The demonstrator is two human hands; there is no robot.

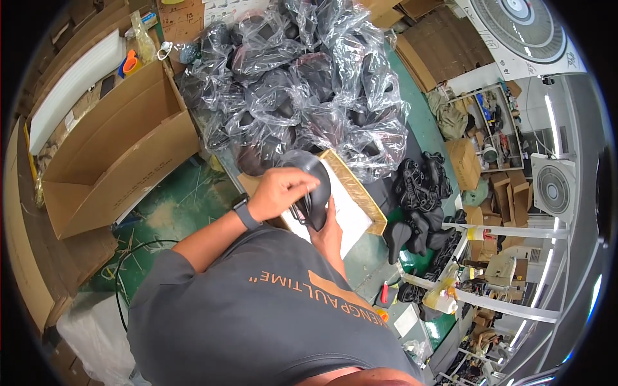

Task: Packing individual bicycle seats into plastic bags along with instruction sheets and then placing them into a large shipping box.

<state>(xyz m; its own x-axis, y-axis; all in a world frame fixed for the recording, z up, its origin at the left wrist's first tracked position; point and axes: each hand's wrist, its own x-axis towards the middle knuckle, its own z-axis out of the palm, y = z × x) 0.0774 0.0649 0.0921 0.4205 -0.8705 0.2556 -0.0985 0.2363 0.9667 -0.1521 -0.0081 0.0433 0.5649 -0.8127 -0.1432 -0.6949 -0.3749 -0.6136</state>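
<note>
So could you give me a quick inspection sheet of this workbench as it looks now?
Surface: green bench, mostly covered.
Job's things: black bicycle saddle held over a white sheet on a cardboard tray.
Clutter: heap of saddles in clear plastic bags; bare black saddles; open cardboard box.
Grips: left hand on the saddle top; right hand under it.
Cables: black cable on the floor.
Surroundings: shelves, fans, stacked cartons.

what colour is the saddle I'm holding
Black, seen in the head view: the saddle between both hands.
</note>
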